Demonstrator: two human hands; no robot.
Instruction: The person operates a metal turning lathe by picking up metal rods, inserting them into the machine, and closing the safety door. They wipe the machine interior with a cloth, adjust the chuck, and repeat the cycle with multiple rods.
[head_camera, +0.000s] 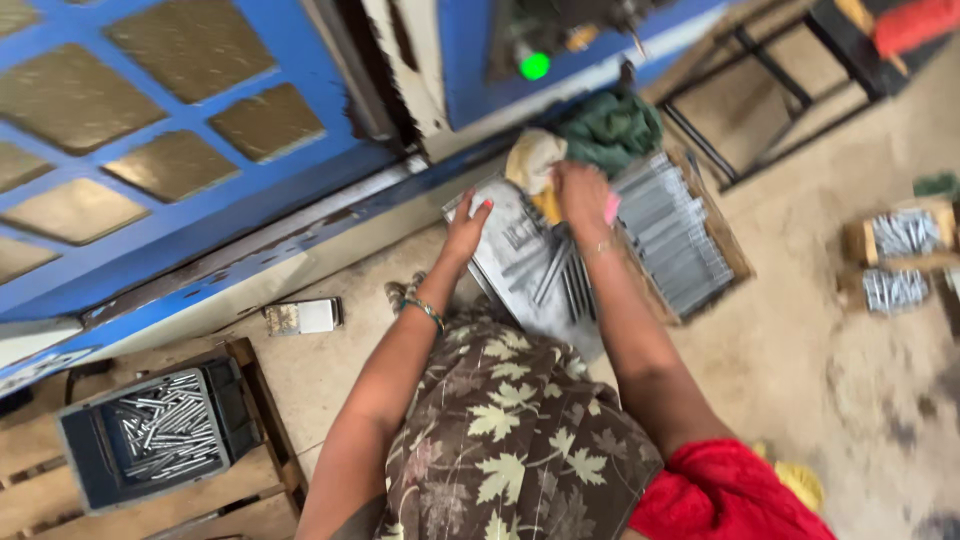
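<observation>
- The left hand (466, 228) is resting with fingers spread flat – holding nothing – on the left edge of the flat grey sheet-metal tray (505, 265), just above the middle of the frame.
- The right hand (582, 190) is reaching to the top of that tray, curled over a pale yellow-and-pink cloth (535, 160) (whether it is actually gripping the cloth or a rod beneath it I cannot tell).
- The short grey metal rods (560, 275) are lying loose on the tray between the two hands, some fanned out, some side by side.
- Handling, as a judgement: each rod looks stiff, smooth and light singly, heavy in a bunch – likely oily and prone to rolling, so taking hold around the middle with several fingers seems safest.
- A wooden crate of neatly stacked grey rods (675, 235) is sitting just right of the tray, touching it or nearly so.
- A green rag (610, 128) is lying above the crate, against the blue machine frame (250, 215).
- A dark plastic bin of loose rods (155, 430) is standing at lower left on a wooden pallet (250, 505), well apart from the hands.
</observation>
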